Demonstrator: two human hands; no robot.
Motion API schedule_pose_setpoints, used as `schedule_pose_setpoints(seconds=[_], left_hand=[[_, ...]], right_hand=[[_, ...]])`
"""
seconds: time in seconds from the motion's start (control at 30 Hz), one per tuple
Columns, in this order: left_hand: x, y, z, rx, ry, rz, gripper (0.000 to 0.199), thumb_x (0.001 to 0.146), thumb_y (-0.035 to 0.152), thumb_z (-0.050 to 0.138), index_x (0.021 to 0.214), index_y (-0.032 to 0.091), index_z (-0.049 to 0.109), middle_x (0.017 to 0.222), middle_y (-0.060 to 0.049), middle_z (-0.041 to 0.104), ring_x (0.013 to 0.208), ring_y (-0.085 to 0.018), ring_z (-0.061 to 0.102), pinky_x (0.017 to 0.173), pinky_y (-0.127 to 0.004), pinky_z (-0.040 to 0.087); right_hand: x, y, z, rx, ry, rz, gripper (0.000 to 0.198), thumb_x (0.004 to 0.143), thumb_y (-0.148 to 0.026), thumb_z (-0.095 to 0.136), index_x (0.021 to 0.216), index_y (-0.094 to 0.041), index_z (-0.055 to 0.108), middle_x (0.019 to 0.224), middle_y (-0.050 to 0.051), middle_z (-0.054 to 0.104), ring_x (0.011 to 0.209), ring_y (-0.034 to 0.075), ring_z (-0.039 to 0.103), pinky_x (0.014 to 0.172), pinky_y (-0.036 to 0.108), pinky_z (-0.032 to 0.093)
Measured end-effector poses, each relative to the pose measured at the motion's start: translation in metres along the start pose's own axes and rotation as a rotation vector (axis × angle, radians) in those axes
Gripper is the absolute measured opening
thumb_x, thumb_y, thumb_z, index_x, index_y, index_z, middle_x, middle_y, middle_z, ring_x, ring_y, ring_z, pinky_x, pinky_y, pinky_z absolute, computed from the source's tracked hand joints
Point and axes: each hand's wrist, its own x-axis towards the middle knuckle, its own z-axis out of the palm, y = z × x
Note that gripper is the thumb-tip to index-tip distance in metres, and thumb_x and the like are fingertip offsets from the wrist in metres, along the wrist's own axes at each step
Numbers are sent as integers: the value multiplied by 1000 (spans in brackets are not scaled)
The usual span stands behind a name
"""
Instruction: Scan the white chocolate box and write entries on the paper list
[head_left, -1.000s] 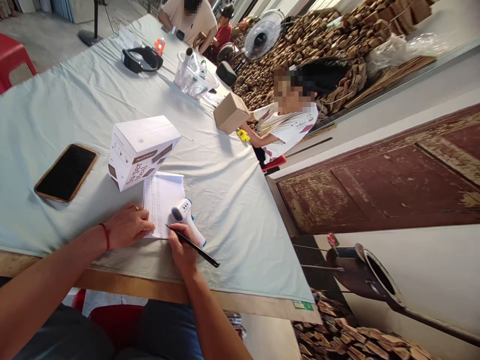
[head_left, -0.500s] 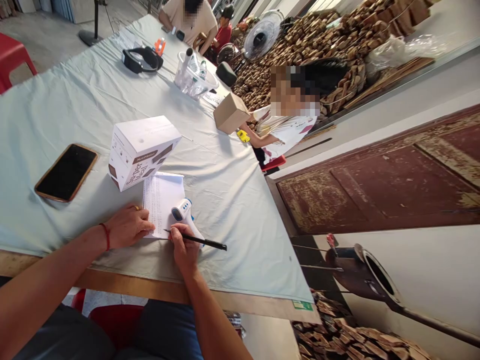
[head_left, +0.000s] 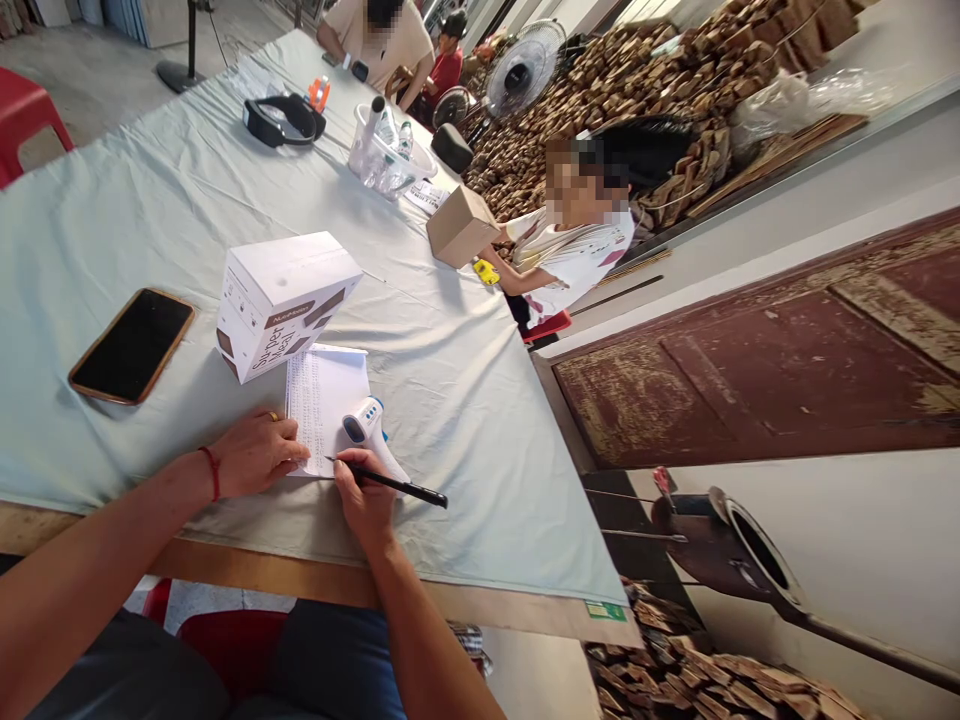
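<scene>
My right hand grips a black pen, its tip at the lower part of a white sheet of paper. Rows of small handwriting run along the sheet's left side. My left hand lies with its fingers stretched out, fingertips on the paper's lower left edge. A white infrared thermometer rests on the sheet's right side, its handle partly behind my right hand. At the paper's top left stands a white box printed "Super Meal", touching or overlapping the sheet.
A phone lies left of the box on the cloth-covered table. Farther back are a black headset, an orange tape dispenser and a clear basket of bottles. A seated person holds a cardboard box at the right edge.
My right hand and the pen have shifted slightly left on the paper. My left hand stays put. The person at the right has moved their head a little.
</scene>
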Motion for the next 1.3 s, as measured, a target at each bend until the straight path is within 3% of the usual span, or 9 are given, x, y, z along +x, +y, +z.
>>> schedule_pose_setpoints(seconds=[0.57,1.03,1.3], left_hand=[[2,2,-3,29,-71,-36,17,95,23,55,96,24,72,86,-4,62,81,-20,55,82,-34,40],[1,1,0,30,-40,-25,17,95,23,54,94,23,71,85,-3,61,80,-19,55,82,-34,38],[1,0,0,12,-31,-14,19,96,23,53,91,24,72,84,-4,60,79,-19,53,82,-33,37]], right_hand=[[0,1,2,30,-44,22,12,79,-35,62,75,-24,64,63,-1,61,50,15,50,48,30,43],[0,-1,1,28,-23,65,15,78,-37,61,74,-23,64,64,-1,61,54,15,51,52,29,45],[-1,-4,1,48,-5,73,12,74,-34,59,68,-23,61,57,-2,55,50,14,45,48,28,38]])
